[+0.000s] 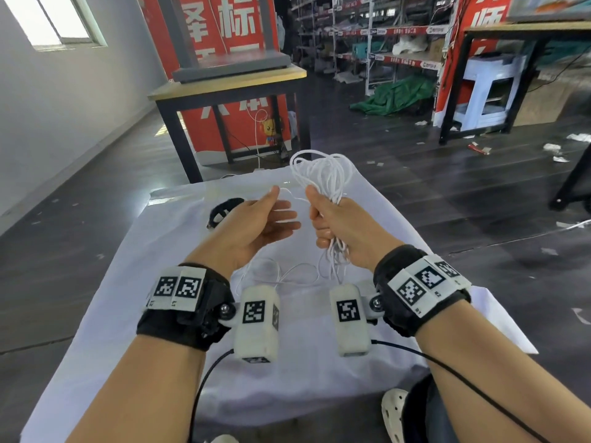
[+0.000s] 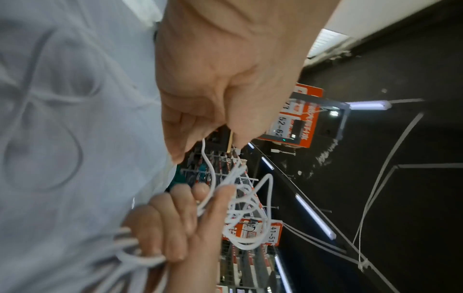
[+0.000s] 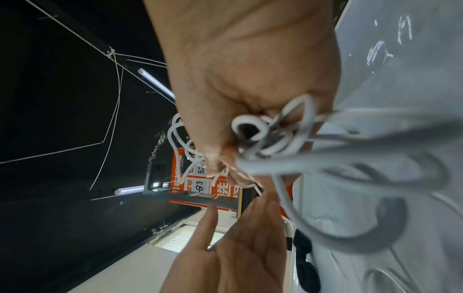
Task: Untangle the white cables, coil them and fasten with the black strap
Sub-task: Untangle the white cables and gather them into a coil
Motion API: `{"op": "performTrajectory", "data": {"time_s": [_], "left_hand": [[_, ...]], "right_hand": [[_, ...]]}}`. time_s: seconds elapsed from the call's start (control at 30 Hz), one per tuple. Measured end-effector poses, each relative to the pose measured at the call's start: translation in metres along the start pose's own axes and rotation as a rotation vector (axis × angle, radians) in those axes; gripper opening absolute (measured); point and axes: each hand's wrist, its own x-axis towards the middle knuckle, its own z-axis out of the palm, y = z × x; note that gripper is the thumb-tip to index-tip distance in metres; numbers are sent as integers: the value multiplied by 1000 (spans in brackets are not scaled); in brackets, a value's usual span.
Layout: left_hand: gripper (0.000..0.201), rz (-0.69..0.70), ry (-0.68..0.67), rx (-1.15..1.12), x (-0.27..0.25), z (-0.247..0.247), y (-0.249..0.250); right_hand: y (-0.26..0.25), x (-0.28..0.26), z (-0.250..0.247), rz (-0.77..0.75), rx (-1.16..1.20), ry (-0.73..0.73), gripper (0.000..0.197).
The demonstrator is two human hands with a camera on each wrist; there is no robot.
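Note:
A bundle of white cables (image 1: pixel 323 169) sticks up in loops from my right hand (image 1: pixel 323 215), which grips it in a fist above the white-clothed table (image 1: pixel 287 362). Loose tails (image 1: pixel 332 263) hang below the fist and trail onto the cloth. My left hand (image 1: pixel 276 195) pinches one thin strand between thumb and forefinger, its other fingers spread. The left wrist view shows that strand (image 2: pixel 208 164) running from the left hand (image 2: pixel 200 138) to the right hand (image 2: pixel 172 224). The black strap (image 1: pixel 224 209) lies on the cloth behind my left hand, and also shows as the black strap (image 3: pixel 304 263) past the right hand (image 3: pixel 238 128).
A wooden-topped table with dark legs (image 1: pixel 230 81) stands beyond the cloth's far edge, red banners behind it. Another table (image 1: pixel 511 30) and shelving stand at the far right. A white shoe (image 1: pixel 395 410) shows below the table's near edge.

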Motion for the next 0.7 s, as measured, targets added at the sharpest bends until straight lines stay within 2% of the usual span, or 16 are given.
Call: {"op": "performTrajectory", "data": {"time_s": [0.1,0.2,0.27,0.33,0.43,0.5,0.6,0.7], "left_hand": [[33,-1,41,-327,5,3,-1],[47,34,30,-495,9,-4,2],[58,38,1,-458,7,-7,4],[62,50,-22,-313,5,-4,5],[53,99,-68,-126,-1,8,5],[49,152,-115,-152,-4,17,3],[57,190,18,-188,-2,22,1],[46,170,115,-260,0,22,-1]], "right_hand": [[3,-1,4,34,-50,-74,43],[5,-1,5,58,-111,-105,42],[5,0,5,62,-155,-103,42],[7,1,4,68,-217,-108,42],[11,0,6,73,-323,-141,43],[11,-1,7,80,-378,-156,44],[9,-4,8,67,-477,-215,46],[10,-6,11,52,-562,-303,47]]}}
